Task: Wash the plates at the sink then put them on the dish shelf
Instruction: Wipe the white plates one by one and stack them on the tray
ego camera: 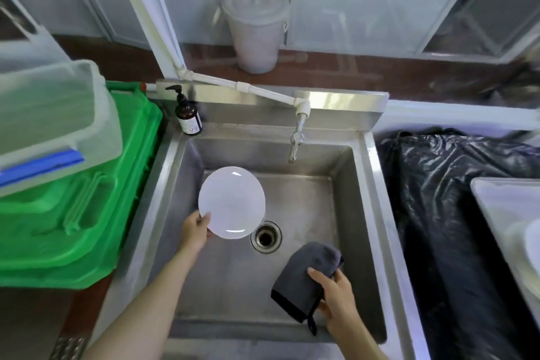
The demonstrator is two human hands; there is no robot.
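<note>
At the steel sink, you hold a white plate over the left half of the basin, its lower left rim pinched by your left hand, thumb on the upper face and fingers hidden beneath. The plate hangs just beside the drain, tilted a little toward you. Your right hand grips a grey cloth low in the basin's right front, well apart from the plate, thumb curled over its top edge.

The tap juts from the back wall to the right of the plate, and no water can be seen running from it. A brown pump bottle stands on the sink's back left corner.

The step in hand looks like the washing itself, at its start: plate and cloth are both held but not yet together. The next move probably calls for you to bring the cloth onto the plate's face, or carry the plate right, under the spout. A pinch at one rim may slip once wet, so steady it. The dish shelf cannot be made out here.
</note>
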